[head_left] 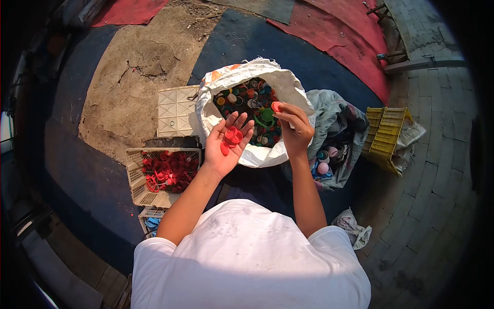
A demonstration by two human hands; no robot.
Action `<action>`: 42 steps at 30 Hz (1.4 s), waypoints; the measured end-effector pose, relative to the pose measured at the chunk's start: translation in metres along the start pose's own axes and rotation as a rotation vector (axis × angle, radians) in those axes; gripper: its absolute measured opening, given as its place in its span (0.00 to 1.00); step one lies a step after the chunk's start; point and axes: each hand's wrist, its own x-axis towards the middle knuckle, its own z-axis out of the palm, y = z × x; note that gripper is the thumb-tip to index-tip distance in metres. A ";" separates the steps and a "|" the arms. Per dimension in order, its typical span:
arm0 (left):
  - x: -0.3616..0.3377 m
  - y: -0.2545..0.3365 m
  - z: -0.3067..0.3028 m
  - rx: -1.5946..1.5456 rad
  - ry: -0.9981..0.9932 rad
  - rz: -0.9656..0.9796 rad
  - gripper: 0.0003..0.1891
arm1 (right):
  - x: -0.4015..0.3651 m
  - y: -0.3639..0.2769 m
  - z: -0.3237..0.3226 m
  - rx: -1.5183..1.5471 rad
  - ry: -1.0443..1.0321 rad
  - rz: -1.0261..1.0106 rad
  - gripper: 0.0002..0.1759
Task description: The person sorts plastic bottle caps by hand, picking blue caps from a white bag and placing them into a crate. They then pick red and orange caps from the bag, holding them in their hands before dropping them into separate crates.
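A white woven sack [284, 82] stands open in front of me, holding bottle caps of mixed colours [249, 98]. Over its left front rim, my left hand [226, 149] is palm up with fingers spread, and several red caps [233, 136] lie on the palm and fingers. My right hand [297, 127], above the sack's right side, pinches one red cap [277, 106] between thumb and fingertips. A green ring-shaped cap [267, 115] shows among the caps just left of that hand. To the left, a beige crate [135, 175] holds a heap of red caps [172, 171].
An upturned pale crate [174, 110] lies left of the sack. A grey plastic bag [329, 103] with assorted pieces sits to the right, then a yellow crate [385, 131]. A small white bag [352, 227] lies near my right elbow. Blue items fill another crate [153, 212] at lower left.
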 end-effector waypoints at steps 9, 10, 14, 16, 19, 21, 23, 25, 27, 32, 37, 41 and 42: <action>0.011 0.003 0.004 0.053 0.005 -0.022 0.18 | -0.015 -0.015 0.008 0.592 0.175 0.461 0.10; 0.010 0.002 0.003 0.056 0.006 -0.026 0.18 | -0.017 -0.016 0.009 0.684 0.189 0.520 0.10; 0.016 -0.002 0.006 0.124 0.030 -0.038 0.18 | -0.022 -0.018 0.012 0.982 0.228 0.743 0.08; 0.019 -0.005 0.007 0.145 0.028 -0.068 0.19 | -0.023 -0.023 0.012 1.031 0.206 0.837 0.08; 0.023 -0.010 0.007 0.162 0.039 -0.098 0.20 | -0.024 -0.027 0.013 0.981 0.159 0.802 0.07; 0.026 -0.012 0.007 0.172 0.039 -0.110 0.20 | -0.025 -0.026 0.014 0.947 0.127 0.806 0.07; 0.026 -0.014 0.005 0.189 0.045 -0.121 0.20 | -0.029 -0.024 0.013 0.909 0.106 0.812 0.08; 0.027 -0.014 0.005 0.216 0.047 -0.128 0.20 | -0.031 -0.019 0.012 0.869 0.096 0.811 0.08; 0.027 -0.014 0.001 0.230 0.056 -0.132 0.19 | -0.032 -0.015 0.012 0.845 0.117 0.787 0.09; 0.023 -0.014 -0.002 0.263 0.071 -0.131 0.19 | -0.032 -0.015 0.014 0.826 0.155 0.762 0.09; 0.023 -0.011 -0.002 0.255 0.059 -0.154 0.18 | -0.033 -0.016 0.018 0.794 0.166 0.734 0.09; 0.024 -0.011 0.002 0.300 0.099 -0.112 0.19 | -0.032 -0.016 0.018 0.768 0.213 0.702 0.10; 0.024 -0.011 0.004 0.308 0.120 -0.101 0.19 | -0.031 -0.014 0.018 0.774 0.224 0.699 0.10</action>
